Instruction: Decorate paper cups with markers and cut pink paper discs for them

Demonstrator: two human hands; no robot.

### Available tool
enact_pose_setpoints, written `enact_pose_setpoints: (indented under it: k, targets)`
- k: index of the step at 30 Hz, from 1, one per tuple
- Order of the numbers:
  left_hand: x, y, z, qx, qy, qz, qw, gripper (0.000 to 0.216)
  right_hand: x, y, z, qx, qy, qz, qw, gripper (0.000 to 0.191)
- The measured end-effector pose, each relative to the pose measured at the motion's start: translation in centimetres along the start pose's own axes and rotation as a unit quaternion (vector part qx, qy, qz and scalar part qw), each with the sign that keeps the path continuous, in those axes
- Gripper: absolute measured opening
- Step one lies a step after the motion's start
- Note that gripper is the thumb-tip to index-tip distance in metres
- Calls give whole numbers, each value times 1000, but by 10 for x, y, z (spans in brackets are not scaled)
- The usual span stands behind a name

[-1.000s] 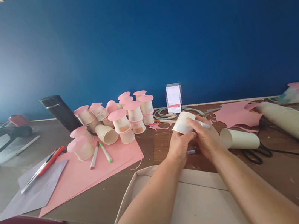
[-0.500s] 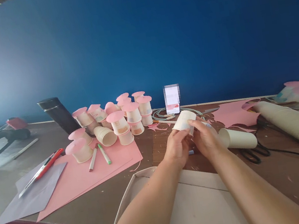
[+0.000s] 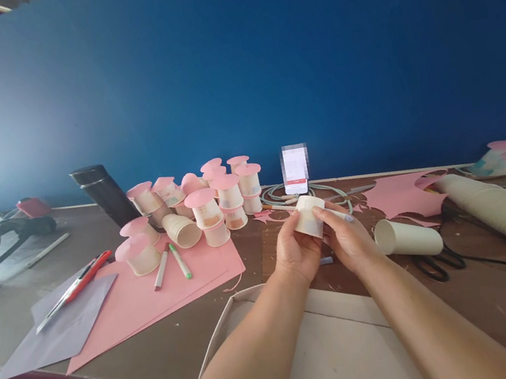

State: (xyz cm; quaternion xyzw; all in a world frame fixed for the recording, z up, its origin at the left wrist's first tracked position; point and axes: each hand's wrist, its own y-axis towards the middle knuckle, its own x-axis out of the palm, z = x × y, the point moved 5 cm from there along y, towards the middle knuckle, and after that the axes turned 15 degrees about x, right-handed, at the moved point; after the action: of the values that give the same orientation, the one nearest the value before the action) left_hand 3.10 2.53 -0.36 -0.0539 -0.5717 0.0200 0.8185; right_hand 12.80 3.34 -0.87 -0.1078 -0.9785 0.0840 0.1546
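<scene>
Paper cup (image 3: pixel 310 217) is held just above the table (image 3: pixel 458 310), about midway between its left and right ends and short of the far edge. Left hand (image 3: pixel 298 248) and right hand (image 3: pixel 345 232) are both clamped on it, from opposite sides, with the thumbs near each other on its wall. A slim white pen (image 3: pixel 338 211) also appears to be tucked in the right hand, beside the cup.

The cup is probably very light, with a stiff but thin wall that would dent under a hard squeeze; dry paper should not be slippery. The safest hold is likely near its ends, at the rim or base, where the form is strongest, with little pressure on the middle.

Its narrower end seems to point upward, so its inside cannot be seen. Nearer the table's right end, a cup lying on its side (image 3: pixel 414 237) turns its mouth leftward, and beyond it lies a long stack of nested cups (image 3: pixel 493 207), each seated inside another. Left of the hands, a shorter nested stack (image 3: pixel 177 229) lies on its side among pink-topped cups (image 3: pixel 203 212), whose discs hide whatever is within. Toward the far edge, a black flask (image 3: pixel 114 200) leans with its lid on; its contents cannot be told.
</scene>
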Motion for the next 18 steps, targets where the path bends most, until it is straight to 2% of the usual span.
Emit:
enact_pose_setpoints:
  k: [2, 4, 6, 9, 12, 18]
  targets:
    - [-3, 2, 1, 7, 6, 16, 1000, 16, -10, 1, -3, -37, -50, 81, 995, 57]
    - [-5, 4, 2, 13, 16, 31, 999, 17, -18, -4, -14, -123, -120, 167, 971, 55]
    - [-7, 6, 2, 14, 28, 44, 999, 17, -18, -16, -26, -207, -157, 204, 944, 49]
    - [-8, 6, 2, 16, 39, 50, 998, 18, -13, -37, -41, -280, -196, 236, 910, 47]
    - [-8, 6, 2, 22, 49, 45, 998, 24, -6, -51, -48, -339, -235, 233, 881, 42]
    - [-7, 6, 0, 26, 65, 24, 997, 30, -5, -47, -43, -359, -260, 199, 874, 29]
